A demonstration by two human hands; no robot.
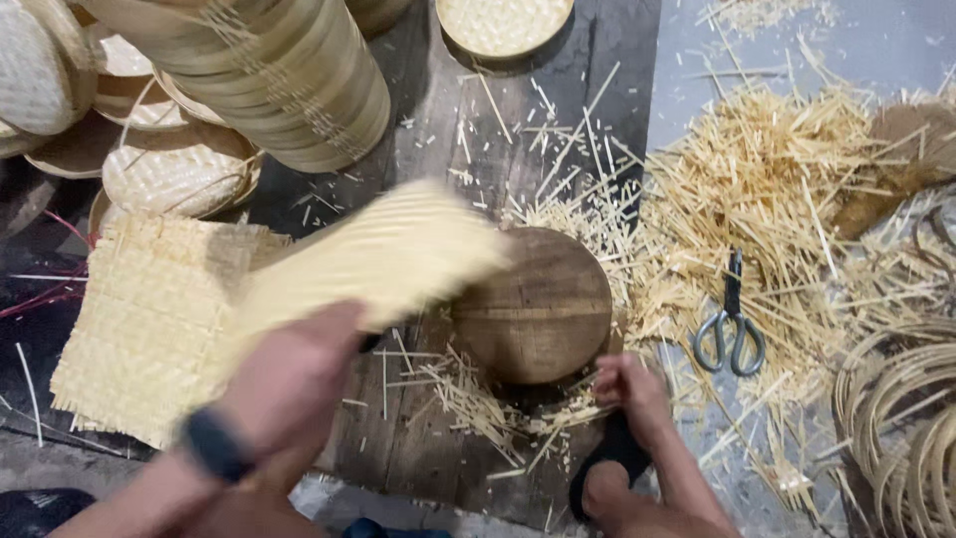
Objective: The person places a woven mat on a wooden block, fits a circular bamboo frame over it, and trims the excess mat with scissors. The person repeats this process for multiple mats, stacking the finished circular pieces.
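Observation:
My left hand (299, 379), with a dark band on the wrist, grips the near edge of a pale woven bamboo mat (378, 259). The mat is lifted and motion-blurred, and it overlaps the left side of a round dark wooden block (543, 309). My right hand (627, 384) lies with curled fingers at the block's lower right edge, among bamboo slivers. A black object (609, 453) sits just below that hand; whether the hand holds it is unclear.
A stack of square woven mats (139, 329) lies at the left. Behind it are a tall stack of bamboo rings (299, 90) and woven lids (174, 174). Scissors (732, 329) rest on a pile of bamboo trimmings (767, 169). Bamboo hoops (906, 428) are at the right.

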